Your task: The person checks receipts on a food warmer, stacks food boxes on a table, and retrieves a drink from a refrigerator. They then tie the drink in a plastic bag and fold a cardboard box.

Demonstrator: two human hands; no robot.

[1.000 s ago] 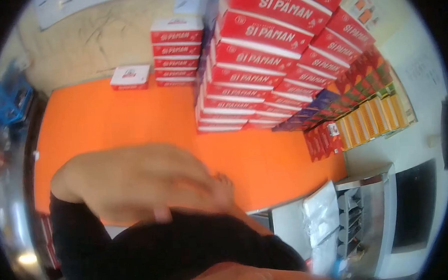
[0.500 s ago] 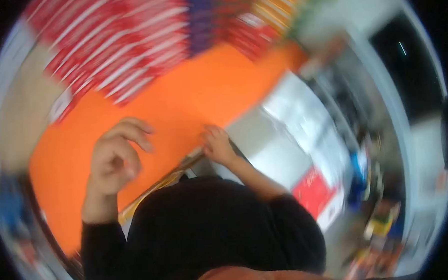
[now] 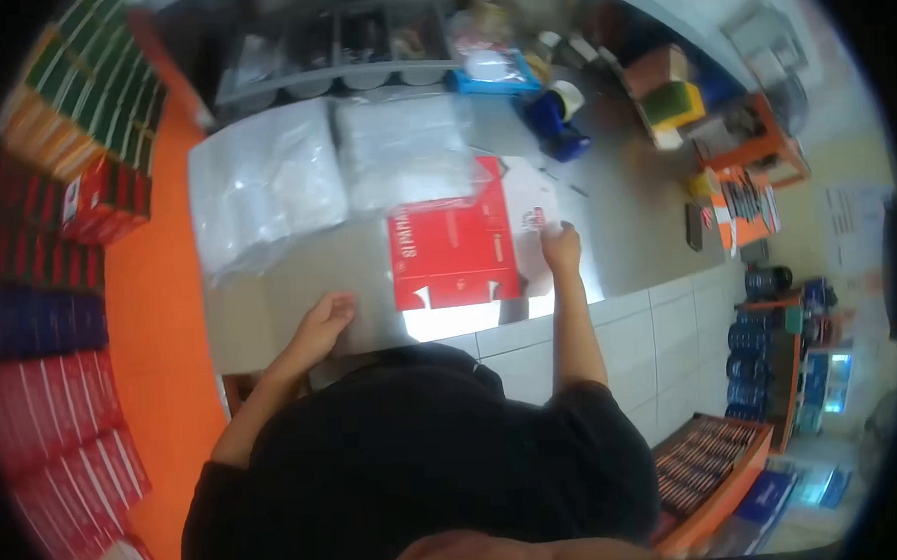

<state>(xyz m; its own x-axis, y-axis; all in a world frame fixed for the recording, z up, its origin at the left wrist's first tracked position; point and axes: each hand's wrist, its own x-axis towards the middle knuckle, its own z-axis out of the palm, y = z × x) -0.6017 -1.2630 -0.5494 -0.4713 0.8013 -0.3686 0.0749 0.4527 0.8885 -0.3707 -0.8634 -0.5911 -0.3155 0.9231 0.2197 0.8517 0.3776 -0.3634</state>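
A flat red and white printed cardboard sheet (image 3: 455,250) lies on the grey metal counter (image 3: 637,242). My right hand (image 3: 563,247) is at the white right-hand part of the sheet, its fingers closed on the edge there. To the left of the sheet, my left hand (image 3: 327,323) hovers at the counter's front with its fingers loosely bent and apart, holding nothing. Just beyond the sheet lie two stacks of clear plastic bags, a left stack (image 3: 266,183) and a right stack (image 3: 403,152), the latter close to the sheet's far edge.
A blue tape dispenser (image 3: 559,130) stands farther back, near a divided bin rack (image 3: 359,69). On the left, an orange table (image 3: 154,303) bears stacked red boxes (image 3: 59,407). At right are a black phone-like object (image 3: 694,226) and a crate of packed items (image 3: 712,459).
My view has turned right, from the orange table to the metal counter. My right hand has moved to the red and white sheet; my left hand has come over to the counter's front.
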